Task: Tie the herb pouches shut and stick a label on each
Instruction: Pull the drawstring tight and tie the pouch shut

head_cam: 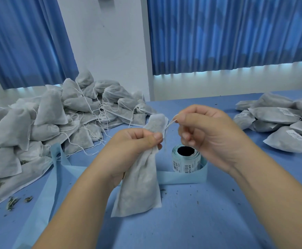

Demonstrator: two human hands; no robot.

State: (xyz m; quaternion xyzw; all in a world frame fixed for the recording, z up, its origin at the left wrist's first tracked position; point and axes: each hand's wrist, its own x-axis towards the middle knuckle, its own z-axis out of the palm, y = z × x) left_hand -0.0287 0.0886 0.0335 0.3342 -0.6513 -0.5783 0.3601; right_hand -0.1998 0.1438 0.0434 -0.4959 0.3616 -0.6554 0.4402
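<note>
Wide open blue table point(209, 221) near centre and near right, plenty of room; left side blocked by the heap of pouches point(53, 119), strings point(85, 151) trailing off its edge; labelled pouches point(279, 121) fill the far right; label roll point(186, 159) stands dead centre below the right hand point(213, 135) and its drawstring point(170, 122) (pale backing strip point(182, 177) curling round it); held pouch point(141, 186) hangs from the left hand point(134, 146) just beside it; a lane runs between the heaps to the wall point(110, 51).

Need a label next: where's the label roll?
Head view, centre: the label roll stands on the blue table, below the right hand, right of the held pouch.
</note>
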